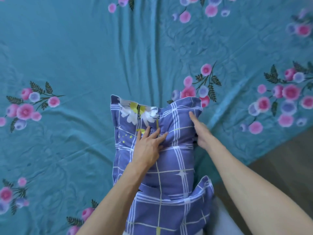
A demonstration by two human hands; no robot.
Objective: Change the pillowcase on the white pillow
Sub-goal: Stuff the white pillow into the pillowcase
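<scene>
Teal floral bed [76, 61] bearing, at its near edge, pillow in blue checked pillowcase [171, 160]: left hand [149, 146] pressing flat, fingers spread; right hand [200, 131] cupping its side, fingers loosely extended; advisably smoothing filling into far corners evenly.

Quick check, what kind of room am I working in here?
Most likely a bedroom: a teal floral bedsheet spread over a bed, a pillow in a blue checked case lying on it, and floor past the bed's edge.
</scene>
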